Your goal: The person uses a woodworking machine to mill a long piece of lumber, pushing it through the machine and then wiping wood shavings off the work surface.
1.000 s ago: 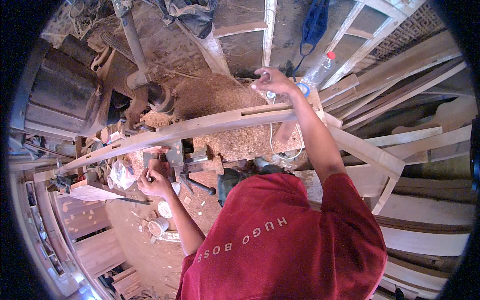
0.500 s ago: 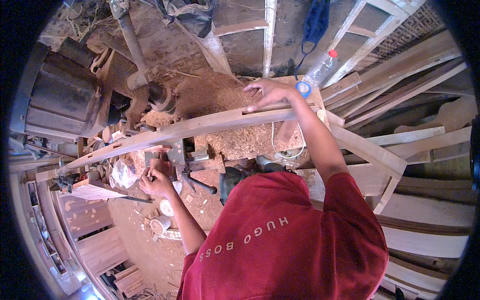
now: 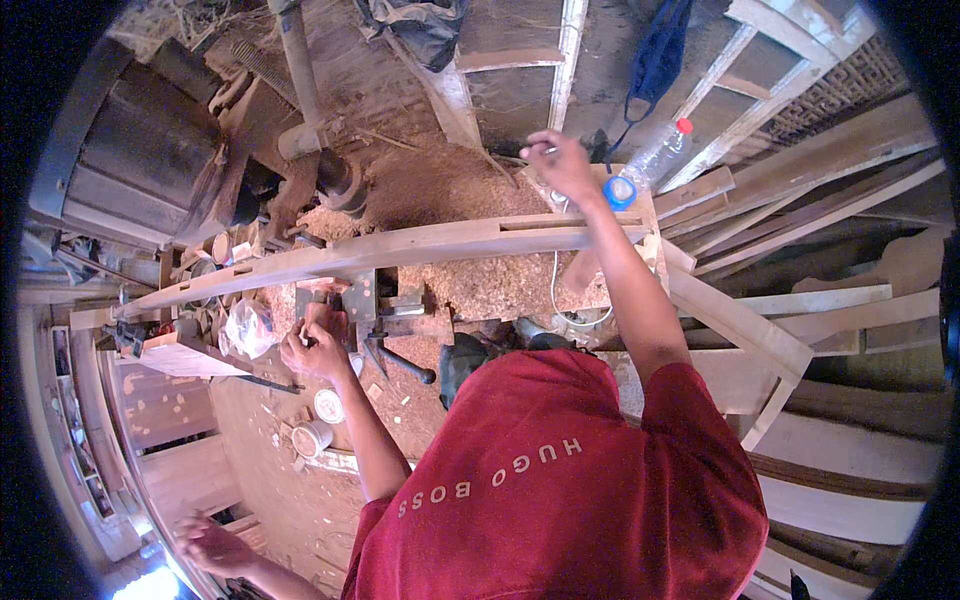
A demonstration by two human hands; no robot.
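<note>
A long wooden rail (image 3: 400, 245) with slots cut in its top runs across the workbench, over the vise (image 3: 372, 310). My right hand (image 3: 570, 172) is raised beyond the rail's right end, fingers curled around something small that I cannot make out. My right forearm crosses over the rail. On the near side of the rail, my left hand (image 3: 318, 355) is beside a reddish wooden block (image 3: 328, 315) at the vise. Its fingers are bent together, and what they hold, if anything, is hidden. Wood shavings (image 3: 470, 285) cover the bench around the vise.
Another person's hand (image 3: 215, 548) reaches in at the lower left. A clear bottle with a red cap (image 3: 662, 155) and a blue-rimmed roll (image 3: 619, 192) stand at the bench's right end. Boards (image 3: 830, 300) are stacked at right. A white tub (image 3: 311, 438) sits on the floor.
My right hand has lifted off the rail and moved up and away from me. My left hand stays near the vise, its fingers shifted slightly. Another person's hand has appeared at the lower left.
</note>
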